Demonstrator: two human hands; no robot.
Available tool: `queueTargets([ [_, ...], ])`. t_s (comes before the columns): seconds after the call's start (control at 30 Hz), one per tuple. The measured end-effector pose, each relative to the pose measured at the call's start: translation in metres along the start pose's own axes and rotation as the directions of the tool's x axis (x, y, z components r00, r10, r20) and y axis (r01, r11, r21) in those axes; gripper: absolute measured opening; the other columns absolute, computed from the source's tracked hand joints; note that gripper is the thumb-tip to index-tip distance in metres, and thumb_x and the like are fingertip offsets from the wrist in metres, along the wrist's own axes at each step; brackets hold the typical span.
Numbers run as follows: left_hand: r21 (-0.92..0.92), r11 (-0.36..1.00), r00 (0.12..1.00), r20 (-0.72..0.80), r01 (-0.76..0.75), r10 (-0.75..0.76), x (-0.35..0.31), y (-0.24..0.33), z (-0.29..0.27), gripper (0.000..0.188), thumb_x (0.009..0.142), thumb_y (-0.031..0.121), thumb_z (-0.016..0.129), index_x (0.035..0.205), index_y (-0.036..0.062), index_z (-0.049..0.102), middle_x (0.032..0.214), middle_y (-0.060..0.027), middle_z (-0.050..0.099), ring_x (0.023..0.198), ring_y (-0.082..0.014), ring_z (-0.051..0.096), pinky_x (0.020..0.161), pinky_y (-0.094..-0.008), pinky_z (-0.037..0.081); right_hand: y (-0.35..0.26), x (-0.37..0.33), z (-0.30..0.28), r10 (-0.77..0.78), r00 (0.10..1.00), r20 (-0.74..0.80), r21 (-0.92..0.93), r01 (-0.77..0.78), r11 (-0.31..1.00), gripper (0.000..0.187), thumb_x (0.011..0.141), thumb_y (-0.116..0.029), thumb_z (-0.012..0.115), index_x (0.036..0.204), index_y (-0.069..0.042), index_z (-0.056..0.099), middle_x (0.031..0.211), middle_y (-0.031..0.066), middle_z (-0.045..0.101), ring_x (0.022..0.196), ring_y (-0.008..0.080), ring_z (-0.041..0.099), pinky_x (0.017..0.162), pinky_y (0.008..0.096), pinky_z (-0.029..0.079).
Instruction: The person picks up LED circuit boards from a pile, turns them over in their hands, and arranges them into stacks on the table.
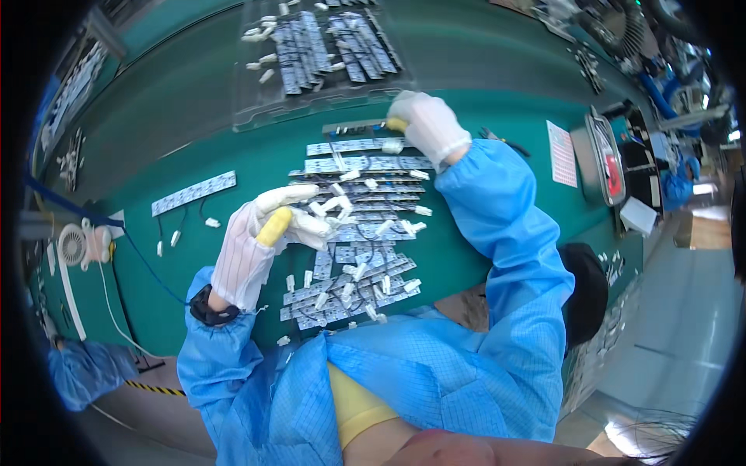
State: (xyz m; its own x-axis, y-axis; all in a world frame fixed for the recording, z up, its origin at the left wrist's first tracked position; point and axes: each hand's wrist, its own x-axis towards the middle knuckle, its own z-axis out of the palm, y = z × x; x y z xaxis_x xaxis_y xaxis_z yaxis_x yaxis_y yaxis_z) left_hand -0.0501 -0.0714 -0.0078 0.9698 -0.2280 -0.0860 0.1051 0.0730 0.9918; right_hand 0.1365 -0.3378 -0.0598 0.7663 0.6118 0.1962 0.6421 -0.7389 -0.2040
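Note:
Both hands wear white gloves with yellow finger covers. My right hand [429,126] is closed at the right end of a narrow circuit board strip [353,128], its yellow-covered fingertip over that end. Below lies a column of similar light strip boards [365,164] with short dark wires and white plug connectors [371,184]. Hovering by the left side of this column, my left hand [276,225] has its fingers loosely bent and apart. No board shows in it, though its fingertips overlap some white connectors from this angle.
A single wired strip board [194,193] lies apart at left. A clear tray [256,116] with more strips stands at the far side. To the right are pliers [505,143], a marked paper sheet [561,154] and a metal box [602,159]. A small fan [74,245] sits far left.

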Motion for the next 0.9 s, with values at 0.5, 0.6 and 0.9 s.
queueTargets([
  [0.5, -0.207, 0.969, 0.988, -0.099, -0.135, 0.116, 0.011, -0.001, -0.005, 0.050, 0.095, 0.034, 0.058, 0.127, -0.0045, 0.050, 0.101, -0.0141, 0.069, 0.095, -0.0181, 0.065, 0.087, -0.0308, 0.050, -0.104, -0.035, -0.058, 0.204, 0.979, -0.026, 0.866, -0.079, 0.493, 0.037, 0.077, -0.017, 0.075, 0.110, -0.003, 0.063, 0.088, 0.0083, 0.065, 0.070, 0.0130, 0.060, 0.061, 0.0260, 0.048],
  [0.6, -0.093, 0.987, 0.973, -0.204, -0.131, 0.110, 0.005, -0.008, -0.006, 0.046, 0.088, 0.027, 0.068, 0.123, -0.0015, 0.057, 0.096, -0.0127, 0.070, 0.089, -0.0163, 0.066, 0.078, -0.0295, 0.052, -0.090, -0.043, -0.052, 0.126, 0.969, 0.215, 0.907, -0.246, 0.342, 0.031, 0.082, -0.012, 0.068, 0.111, -0.003, 0.063, 0.079, 0.0092, 0.064, 0.057, 0.0098, 0.055, 0.054, 0.0245, 0.044],
  [0.9, 0.318, 0.929, 0.928, -0.251, -0.191, 0.277, -0.004, -0.007, -0.019, 0.047, 0.071, 0.029, 0.077, 0.111, 0.0057, 0.068, 0.086, -0.0066, 0.069, 0.074, -0.0165, 0.067, 0.064, -0.0261, 0.050, -0.097, -0.050, -0.067, 0.129, 0.946, 0.299, 0.951, -0.306, 0.041, 0.037, 0.086, -0.014, 0.070, 0.115, 0.003, 0.054, 0.095, 0.0073, 0.063, 0.070, 0.0040, 0.057, 0.064, 0.0177, 0.045],
])
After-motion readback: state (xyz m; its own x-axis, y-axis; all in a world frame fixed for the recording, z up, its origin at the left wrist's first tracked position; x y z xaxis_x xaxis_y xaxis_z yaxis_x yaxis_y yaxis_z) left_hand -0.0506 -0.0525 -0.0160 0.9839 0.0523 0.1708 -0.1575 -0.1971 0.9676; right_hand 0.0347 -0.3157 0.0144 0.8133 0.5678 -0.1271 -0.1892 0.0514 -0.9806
